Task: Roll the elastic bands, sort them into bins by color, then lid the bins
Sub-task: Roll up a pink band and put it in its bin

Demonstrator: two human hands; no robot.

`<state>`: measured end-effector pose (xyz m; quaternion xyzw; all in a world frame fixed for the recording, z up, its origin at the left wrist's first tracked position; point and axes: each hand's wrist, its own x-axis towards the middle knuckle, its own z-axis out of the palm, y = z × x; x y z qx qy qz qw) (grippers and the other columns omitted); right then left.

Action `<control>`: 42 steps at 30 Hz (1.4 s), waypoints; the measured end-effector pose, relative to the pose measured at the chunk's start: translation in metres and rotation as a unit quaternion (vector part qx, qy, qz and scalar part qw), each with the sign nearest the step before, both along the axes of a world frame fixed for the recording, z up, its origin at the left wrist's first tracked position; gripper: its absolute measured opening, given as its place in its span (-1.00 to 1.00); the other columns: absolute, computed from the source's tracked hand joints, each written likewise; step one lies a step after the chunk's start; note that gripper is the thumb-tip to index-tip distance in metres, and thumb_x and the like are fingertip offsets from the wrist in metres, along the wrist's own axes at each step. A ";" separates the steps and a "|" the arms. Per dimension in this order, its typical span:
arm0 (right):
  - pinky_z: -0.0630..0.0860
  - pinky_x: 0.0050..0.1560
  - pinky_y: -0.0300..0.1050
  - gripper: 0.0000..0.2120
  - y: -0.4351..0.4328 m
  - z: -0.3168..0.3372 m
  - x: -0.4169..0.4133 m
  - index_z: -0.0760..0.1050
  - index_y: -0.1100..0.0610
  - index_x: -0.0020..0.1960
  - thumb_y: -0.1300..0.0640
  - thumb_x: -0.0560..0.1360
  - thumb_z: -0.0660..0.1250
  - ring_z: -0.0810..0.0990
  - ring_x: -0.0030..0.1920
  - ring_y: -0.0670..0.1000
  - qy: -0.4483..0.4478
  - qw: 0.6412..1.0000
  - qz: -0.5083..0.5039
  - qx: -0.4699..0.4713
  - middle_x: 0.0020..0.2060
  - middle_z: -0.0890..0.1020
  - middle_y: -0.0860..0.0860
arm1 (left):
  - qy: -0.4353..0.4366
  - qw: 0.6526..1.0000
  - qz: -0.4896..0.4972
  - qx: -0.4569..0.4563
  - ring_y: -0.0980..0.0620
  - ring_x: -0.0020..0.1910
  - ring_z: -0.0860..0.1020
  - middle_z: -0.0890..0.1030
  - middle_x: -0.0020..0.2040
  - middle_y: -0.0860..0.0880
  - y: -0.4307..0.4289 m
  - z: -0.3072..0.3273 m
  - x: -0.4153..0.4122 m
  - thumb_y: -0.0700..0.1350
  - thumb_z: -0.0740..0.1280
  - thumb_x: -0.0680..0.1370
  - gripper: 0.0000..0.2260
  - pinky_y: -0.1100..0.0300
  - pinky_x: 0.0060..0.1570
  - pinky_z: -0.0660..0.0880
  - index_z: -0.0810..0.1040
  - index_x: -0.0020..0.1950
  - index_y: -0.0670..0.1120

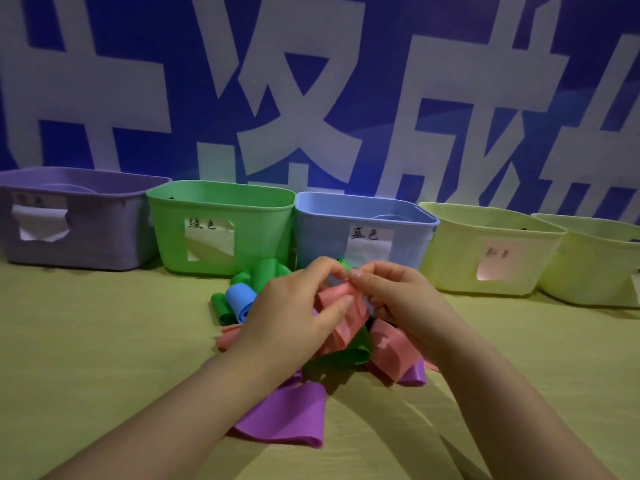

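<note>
- Where the pink band [349,323] rises out of the tangled pile just in front of the blue bin [322,237], I see both hands pinching its upper end.
- The left hand [294,313] has thumb and fingers curled onto the top edge. The right hand [398,299] pinches the same end from the other side, and the two sets of fingertips almost meet.
- Below the hands, the pink strip hangs across a green band [346,355].
- A purple band [287,417] lies farthest from the blue bin, partly under the left forearm.
- A curled blue band [239,299] and some green loops [263,271] sit before the blue bin's left corner.
- The green bin [166,237] touches the blue bin's left side, with the purple bin [86,244] beyond it.
- Two yellow bins [450,258] stand to the blue bin's right.
- A yellow-green cloth [104,341] lies under everything.
</note>
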<state>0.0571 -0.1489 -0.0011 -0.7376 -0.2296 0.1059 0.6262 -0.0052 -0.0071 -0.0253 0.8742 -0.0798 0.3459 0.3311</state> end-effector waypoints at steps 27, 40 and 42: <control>0.50 -0.16 -0.13 -0.65 0.004 0.001 -0.006 0.60 0.20 -0.17 -0.06 0.23 0.40 0.61 -0.29 -0.03 0.001 0.999 0.008 -0.033 -0.31 0.66 0.08 | -0.024 0.999 0.024 0.018 0.01 -0.12 0.53 0.58 -0.12 0.02 0.004 -0.005 0.005 -0.02 0.22 0.42 -0.82 0.03 -0.12 0.47 0.54 -0.04 -0.01; 0.42 -0.26 -0.31 -0.94 0.007 -0.007 -0.003 0.54 -0.09 -0.23 0.03 0.42 0.38 0.51 -0.22 -0.24 -0.264 0.947 -0.069 -0.168 -0.29 0.60 -0.11 | -0.031 0.996 0.071 0.052 0.00 -0.17 0.47 0.50 -0.20 -0.01 0.009 -0.008 0.010 0.08 0.14 0.46 -0.71 0.17 -0.19 0.35 0.55 -0.11 -0.06; 0.36 -0.29 -0.36 -0.91 0.008 -0.007 -0.004 0.52 -0.09 -0.23 0.04 0.44 0.36 0.48 -0.20 -0.27 -0.279 0.941 -0.066 -0.179 -0.27 0.59 -0.12 | -0.028 0.995 0.070 0.059 0.01 -0.15 0.46 0.49 -0.17 0.00 0.008 -0.007 0.009 0.10 0.12 0.46 -0.70 0.16 -0.18 0.35 0.54 -0.09 -0.06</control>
